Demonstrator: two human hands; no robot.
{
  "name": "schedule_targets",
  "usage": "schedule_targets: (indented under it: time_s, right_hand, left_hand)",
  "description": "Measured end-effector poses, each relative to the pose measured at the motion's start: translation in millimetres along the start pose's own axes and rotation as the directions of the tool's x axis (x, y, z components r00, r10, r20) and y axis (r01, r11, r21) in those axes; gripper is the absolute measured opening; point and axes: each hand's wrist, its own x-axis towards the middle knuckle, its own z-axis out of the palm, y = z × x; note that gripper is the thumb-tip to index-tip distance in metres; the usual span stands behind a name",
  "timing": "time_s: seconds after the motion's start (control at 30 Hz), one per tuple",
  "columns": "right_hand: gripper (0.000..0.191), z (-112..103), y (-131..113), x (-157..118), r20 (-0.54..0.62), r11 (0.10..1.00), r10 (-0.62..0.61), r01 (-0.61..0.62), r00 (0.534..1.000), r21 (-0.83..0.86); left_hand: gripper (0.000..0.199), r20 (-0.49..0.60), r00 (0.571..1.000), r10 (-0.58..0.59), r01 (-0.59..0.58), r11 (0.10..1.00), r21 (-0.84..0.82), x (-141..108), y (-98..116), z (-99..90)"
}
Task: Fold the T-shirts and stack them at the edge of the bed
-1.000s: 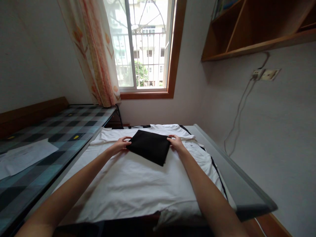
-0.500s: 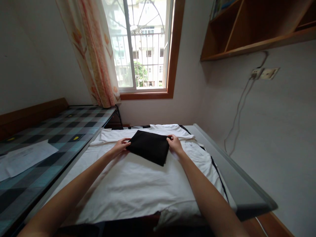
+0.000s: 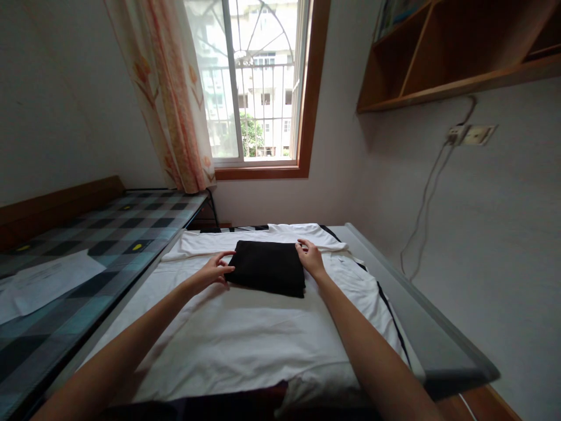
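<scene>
A folded black cloth (image 3: 267, 268) lies over the white cloth (image 3: 245, 327) that covers the table. At its left edge is my left hand (image 3: 215, 270), with thumb and fingers apart and the fingertips beside or touching the edge. My right hand (image 3: 310, 257) is at the upper right corner of the black cloth, its thumb and fingers closed on that corner. The undersides of both hands' grips are partly hidden.
On the left, a bed with a checked mat (image 3: 144, 219) holds some white paper (image 3: 52, 280). The grey table edge (image 3: 421, 310) runs along the right. A wooden shelf (image 3: 421, 93) hangs above a socket (image 3: 475, 134) with cables.
The black cloth has turned so that its long edges lie more level, and it sits flatter on the white cloth. My left hand's fingers have loosened from its left corner.
</scene>
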Motion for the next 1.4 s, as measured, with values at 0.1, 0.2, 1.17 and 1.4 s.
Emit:
schedule_targets:
  time_s: [0.1,0.2,1.17,1.4]
  right_hand:
    - [0.04,-2,-21,-7,-0.002,0.978,-0.113,0.11,0.994,-0.175]
    - [0.046,-1,-42,-20,0.139,0.919,-0.178,0.216,0.974,-0.331]
    - [0.059,-50,2,-49,0.588,0.894,-0.304,0.438,0.75,-0.097]
    - [0.054,-41,3,-55,0.563,0.868,-0.314,0.472,0.765,-0.157]
  left_hand:
    - [0.057,-0.11,0.991,0.072,-0.03,0.939,0.343,9,4,2.2]
    - [0.045,-0.153,0.921,0.359,-0.174,0.729,0.662,24,16,16.5]
    - [0.068,-0.053,0.933,0.355,-0.167,0.56,0.812,14,-60,-71.8]
    - [0.064,-0.203,0.943,0.264,0.086,0.394,0.915,-10,-81,-110.9]
